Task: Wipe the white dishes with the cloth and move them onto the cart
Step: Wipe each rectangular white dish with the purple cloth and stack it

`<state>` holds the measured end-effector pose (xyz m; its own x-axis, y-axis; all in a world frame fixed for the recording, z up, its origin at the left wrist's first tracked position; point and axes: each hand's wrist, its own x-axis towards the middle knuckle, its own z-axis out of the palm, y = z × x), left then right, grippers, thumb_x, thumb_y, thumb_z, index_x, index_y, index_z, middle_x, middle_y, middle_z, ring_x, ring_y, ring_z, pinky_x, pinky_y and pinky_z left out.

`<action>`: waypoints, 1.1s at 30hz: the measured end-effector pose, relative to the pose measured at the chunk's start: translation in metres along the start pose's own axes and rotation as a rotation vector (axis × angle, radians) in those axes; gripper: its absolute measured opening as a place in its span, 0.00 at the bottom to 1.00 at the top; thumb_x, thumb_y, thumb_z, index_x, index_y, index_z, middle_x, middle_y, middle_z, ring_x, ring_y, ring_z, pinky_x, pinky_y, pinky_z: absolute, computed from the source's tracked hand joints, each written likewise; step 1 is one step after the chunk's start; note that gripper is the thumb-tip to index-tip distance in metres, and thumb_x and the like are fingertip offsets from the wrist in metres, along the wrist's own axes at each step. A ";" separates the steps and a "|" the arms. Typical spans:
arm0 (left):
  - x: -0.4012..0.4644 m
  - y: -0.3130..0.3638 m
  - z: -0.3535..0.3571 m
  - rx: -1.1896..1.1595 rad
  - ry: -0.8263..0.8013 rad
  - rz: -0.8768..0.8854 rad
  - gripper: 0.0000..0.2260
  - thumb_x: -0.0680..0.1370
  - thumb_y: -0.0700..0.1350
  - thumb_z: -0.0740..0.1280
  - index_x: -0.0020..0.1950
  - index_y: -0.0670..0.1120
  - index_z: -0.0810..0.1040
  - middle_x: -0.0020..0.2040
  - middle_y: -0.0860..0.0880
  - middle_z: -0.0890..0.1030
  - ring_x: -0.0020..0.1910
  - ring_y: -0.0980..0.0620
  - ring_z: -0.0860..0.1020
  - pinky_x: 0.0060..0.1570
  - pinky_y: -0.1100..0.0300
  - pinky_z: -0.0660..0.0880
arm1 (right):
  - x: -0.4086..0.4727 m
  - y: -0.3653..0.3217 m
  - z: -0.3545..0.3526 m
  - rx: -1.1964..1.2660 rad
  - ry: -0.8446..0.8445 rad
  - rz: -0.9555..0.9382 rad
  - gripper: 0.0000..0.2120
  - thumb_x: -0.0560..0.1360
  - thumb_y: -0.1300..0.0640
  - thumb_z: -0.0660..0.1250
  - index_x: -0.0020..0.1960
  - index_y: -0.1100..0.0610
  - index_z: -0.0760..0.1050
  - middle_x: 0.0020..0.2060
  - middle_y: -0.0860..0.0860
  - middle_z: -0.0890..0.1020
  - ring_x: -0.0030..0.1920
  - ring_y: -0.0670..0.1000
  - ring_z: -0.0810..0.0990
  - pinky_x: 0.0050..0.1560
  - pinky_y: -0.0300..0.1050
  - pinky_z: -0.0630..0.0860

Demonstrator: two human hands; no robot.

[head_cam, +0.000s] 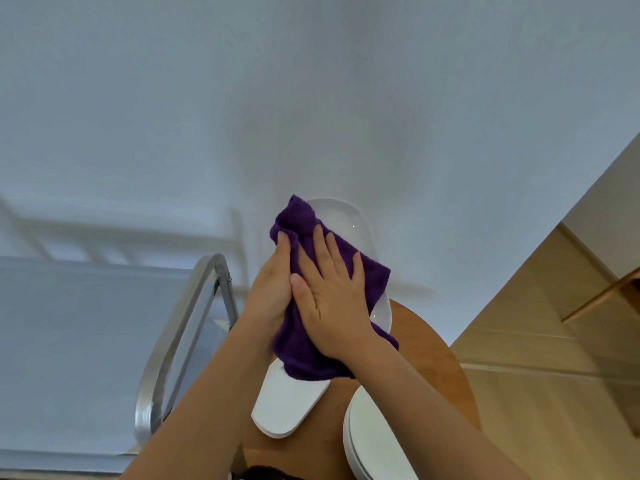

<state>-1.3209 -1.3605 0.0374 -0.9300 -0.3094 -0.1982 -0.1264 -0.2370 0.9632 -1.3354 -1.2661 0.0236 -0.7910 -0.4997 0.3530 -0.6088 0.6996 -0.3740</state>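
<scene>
A long white oblong dish (pixel 291 407) is held tilted above the round wooden table (pixel 429 341). A purple cloth (pixel 301 220) lies draped over its middle. My left hand (pixel 272 285) grips the dish's left edge, with the thumb over a fold of the cloth. My right hand (pixel 332 299) lies flat on the cloth, fingers straight and spread, pressing it against the dish's face. A second white dish (pixel 370 441) sits on the table at the lower right, partly cut off by the frame's edge and by my right forearm.
The cart (pixel 69 341) stands to the left, its pale grey top shelf beside the table and its curved metal handle (pixel 180 317) close to my left forearm. A white wall fills the background. Wooden flooring (pixel 554 341) shows on the right.
</scene>
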 end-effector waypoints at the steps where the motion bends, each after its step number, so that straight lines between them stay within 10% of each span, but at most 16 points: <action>1: 0.002 0.000 -0.001 -0.016 0.016 -0.019 0.22 0.74 0.69 0.53 0.48 0.58 0.80 0.42 0.55 0.85 0.39 0.59 0.83 0.34 0.66 0.76 | -0.005 0.000 0.001 0.003 -0.010 0.000 0.28 0.78 0.42 0.35 0.77 0.44 0.48 0.77 0.46 0.48 0.76 0.45 0.41 0.74 0.54 0.37; 7: 0.012 -0.009 0.001 -0.022 0.079 -0.130 0.24 0.74 0.69 0.55 0.51 0.53 0.81 0.43 0.52 0.86 0.43 0.55 0.84 0.44 0.58 0.79 | -0.033 0.007 0.004 -0.013 -0.035 -0.002 0.33 0.76 0.32 0.42 0.77 0.45 0.49 0.77 0.51 0.52 0.77 0.50 0.48 0.72 0.53 0.39; 10: 0.015 -0.003 -0.001 -0.202 0.084 -0.235 0.28 0.75 0.67 0.58 0.54 0.43 0.79 0.41 0.45 0.86 0.40 0.50 0.85 0.35 0.58 0.80 | -0.052 0.015 0.007 -0.164 -0.071 -0.095 0.39 0.70 0.28 0.56 0.74 0.50 0.62 0.73 0.56 0.64 0.73 0.56 0.63 0.69 0.59 0.58; 16: 0.017 0.001 -0.004 -0.355 0.150 -0.382 0.24 0.75 0.62 0.63 0.50 0.41 0.75 0.41 0.40 0.84 0.34 0.43 0.83 0.25 0.54 0.78 | -0.055 0.048 -0.005 -0.225 0.197 -0.397 0.27 0.60 0.53 0.81 0.57 0.59 0.81 0.52 0.57 0.84 0.51 0.56 0.83 0.48 0.52 0.81; 21: 0.024 -0.006 -0.032 -0.311 0.009 -0.364 0.31 0.74 0.70 0.52 0.61 0.46 0.73 0.55 0.42 0.82 0.49 0.43 0.82 0.43 0.47 0.79 | -0.048 0.048 -0.039 0.909 0.175 0.442 0.20 0.57 0.44 0.79 0.46 0.47 0.78 0.37 0.40 0.84 0.39 0.43 0.83 0.37 0.35 0.77; 25: 0.017 -0.023 -0.037 -0.183 0.103 -0.284 0.32 0.72 0.66 0.62 0.69 0.47 0.69 0.64 0.47 0.76 0.62 0.46 0.74 0.57 0.46 0.73 | -0.044 0.062 -0.053 1.331 0.252 0.482 0.23 0.55 0.45 0.76 0.48 0.50 0.79 0.40 0.49 0.85 0.39 0.50 0.84 0.36 0.40 0.79; 29: 0.007 -0.025 -0.036 -0.590 -0.178 -0.275 0.18 0.69 0.46 0.68 0.57 0.43 0.78 0.51 0.42 0.84 0.49 0.44 0.83 0.53 0.45 0.77 | -0.049 0.070 -0.038 1.415 0.214 0.619 0.21 0.65 0.44 0.71 0.55 0.51 0.79 0.45 0.53 0.85 0.45 0.54 0.84 0.45 0.50 0.80; 33: 0.006 -0.020 -0.033 -0.481 -0.216 -0.175 0.20 0.64 0.32 0.67 0.55 0.42 0.77 0.48 0.41 0.84 0.46 0.43 0.83 0.48 0.47 0.80 | -0.052 0.088 -0.028 1.094 0.239 0.830 0.24 0.68 0.33 0.65 0.53 0.50 0.77 0.42 0.51 0.84 0.44 0.54 0.82 0.45 0.51 0.78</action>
<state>-1.3124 -1.3876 0.0106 -0.9654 -0.0439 -0.2571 -0.1605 -0.6771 0.7182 -1.3460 -1.1644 -0.0039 -0.9781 0.0352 -0.2050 0.2027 -0.0599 -0.9774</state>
